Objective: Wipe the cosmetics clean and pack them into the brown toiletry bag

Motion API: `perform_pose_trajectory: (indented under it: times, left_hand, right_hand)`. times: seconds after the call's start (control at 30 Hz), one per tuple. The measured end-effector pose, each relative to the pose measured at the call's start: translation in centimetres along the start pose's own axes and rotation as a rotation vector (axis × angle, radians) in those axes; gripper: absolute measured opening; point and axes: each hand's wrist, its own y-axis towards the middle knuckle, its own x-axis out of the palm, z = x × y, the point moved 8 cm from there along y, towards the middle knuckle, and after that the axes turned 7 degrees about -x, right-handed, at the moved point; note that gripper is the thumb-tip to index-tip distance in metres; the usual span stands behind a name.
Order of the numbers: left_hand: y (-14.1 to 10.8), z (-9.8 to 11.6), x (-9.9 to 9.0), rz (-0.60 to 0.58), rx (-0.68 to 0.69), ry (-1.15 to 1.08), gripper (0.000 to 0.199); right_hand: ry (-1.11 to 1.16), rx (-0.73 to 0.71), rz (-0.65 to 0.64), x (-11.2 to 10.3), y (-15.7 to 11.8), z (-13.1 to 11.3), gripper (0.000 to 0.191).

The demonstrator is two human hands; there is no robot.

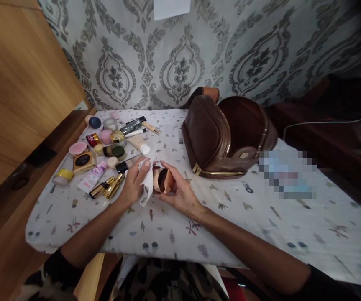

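My left hand (132, 183) is closed on a crumpled white cloth or tissue (148, 183), with the thumb pressed on top of it. Just to the right, my right hand (183, 195) grips a small rose-gold cosmetic container (162, 180) with a dark round face. The cloth is right beside the container; whether they touch I cannot tell. Close to my left hand lie gold lipstick tubes (113, 187), a dark-capped bottle (125, 166) and a pink and lilac squeeze tube (93, 175).
Several jars and compacts, among them a pink round one (78, 148) and a gold-edged case (84, 161), crowd the table's left side. A brown zip bag (207, 136) stands unzipped at the back right. A blurred bluish packet (288, 173) lies right of it on the patterned tablecloth (174, 234).
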Motion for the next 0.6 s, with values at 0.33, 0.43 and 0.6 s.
perform_pose_trajectory:
  times: [0.33, 0.43, 0.6]
  left_hand:
    - [-0.7, -0.9, 1.5, -0.176, 0.057, 0.182, 0.069]
    - [-0.7, -0.9, 1.4, -0.157, 0.05, 0.177, 0.053]
    - [-0.2, -0.5, 0.3, -0.035, -0.008, 0.065, 0.041]
  right_hand:
    - [-0.13, -0.017, 0.148, -2.0, 0.5, -0.1, 0.046]
    - [-0.222, -0.028, 0.105, -1.8, 0.3, -0.1, 0.049]
    - [-0.062, 0.023, 0.024, -0.6, 0.1, -0.2, 0.084]
